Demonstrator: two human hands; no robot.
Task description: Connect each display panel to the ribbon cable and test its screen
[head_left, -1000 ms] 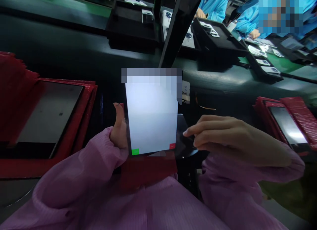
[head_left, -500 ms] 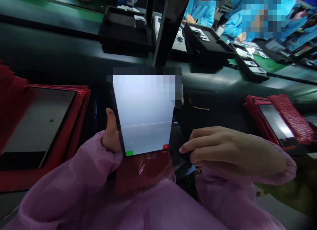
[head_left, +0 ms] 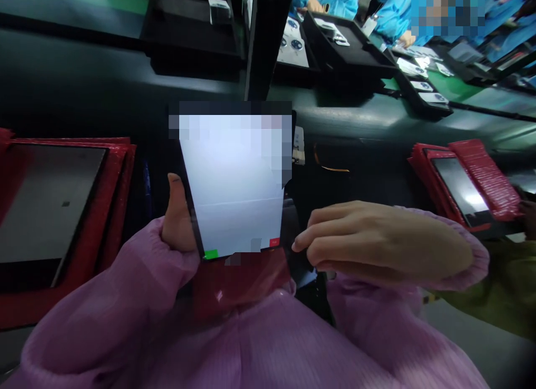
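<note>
A lit white display panel (head_left: pixel 234 177) stands tilted in front of me, with a green patch and a red patch at its lower corners; its upper part is pixelated. My left hand (head_left: pixel 178 221) grips its left edge, thumb up, the other fingers hidden behind it. Translucent red film (head_left: pixel 243 286) hangs below the panel's lower edge. Just right of the panel hovers my right hand (head_left: pixel 372 241), back upward, fingers loosely stretched toward it and apart from it. Nothing shows in that hand. A dark object (head_left: pixel 293 227) lies partly hidden between the panel and my right fingertips.
Red bubble-wrap sleeves (head_left: pixel 119 210) with a large panel (head_left: pixel 58 193) lie left, near a blue pen-like item (head_left: pixel 147 188). More red wrap (head_left: pixel 486 179) holds a screen (head_left: pixel 460 185) at right. Black trays (head_left: pixel 192 43) line the back beside a dark post (head_left: pixel 268 43); co-workers in blue sit beyond.
The whole scene has shifted a little left and up in view as my head moved. Both hands and the panel keep nearly the same arrangement.
</note>
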